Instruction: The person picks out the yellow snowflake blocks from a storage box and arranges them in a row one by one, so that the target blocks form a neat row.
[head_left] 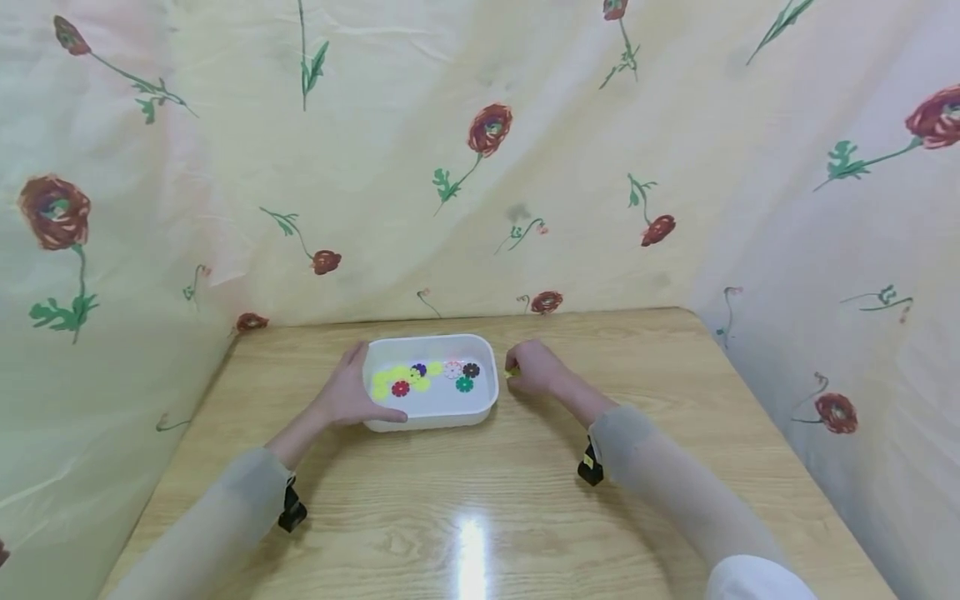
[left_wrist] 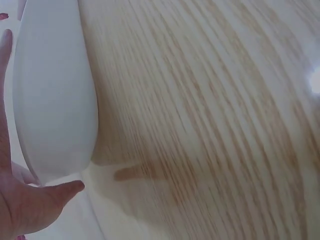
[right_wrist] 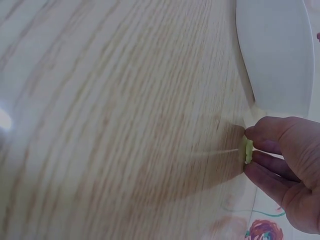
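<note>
A white plastic tray (head_left: 431,412) stands on the table and holds several small notched plastic discs: a cluster of yellow discs (head_left: 382,379), plus a red disc (head_left: 401,388), a green disc (head_left: 464,384) and others. My left hand (head_left: 351,392) rests against the tray's left end, its thumb spread along the front corner and its fingers straight by the side. Just beyond the tray's right end, my right hand (head_left: 534,367) pinches a yellow-green disc (right_wrist: 248,150) between thumb and fingertips, close over the wood. The curled fingers partly cover that disc.
The wood-grain table (head_left: 480,483) reaches back to a flower-patterned cloth (head_left: 390,167) hanging behind and at both sides. A small black wrist camera (head_left: 292,510) sits under the left forearm, and another black camera (head_left: 590,468) under the right.
</note>
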